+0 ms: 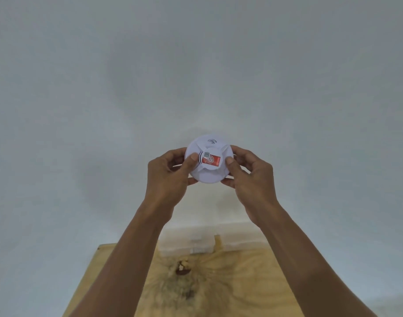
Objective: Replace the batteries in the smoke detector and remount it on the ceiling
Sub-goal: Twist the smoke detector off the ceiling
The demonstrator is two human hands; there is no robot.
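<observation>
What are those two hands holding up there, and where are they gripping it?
A round white smoke detector, gripped by its opposite rims: left hand, right hand.

Both hands, left hand (170, 177) and right hand (248, 177), grip the white smoke detector (208, 159) against the ceiling (196, 65), perhaps touching it.

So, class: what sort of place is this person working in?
Probably an indoor room, viewed upward: a plain white ceiling, a white smoke detector held up against it by both hands, and a wooden panel below.
</observation>
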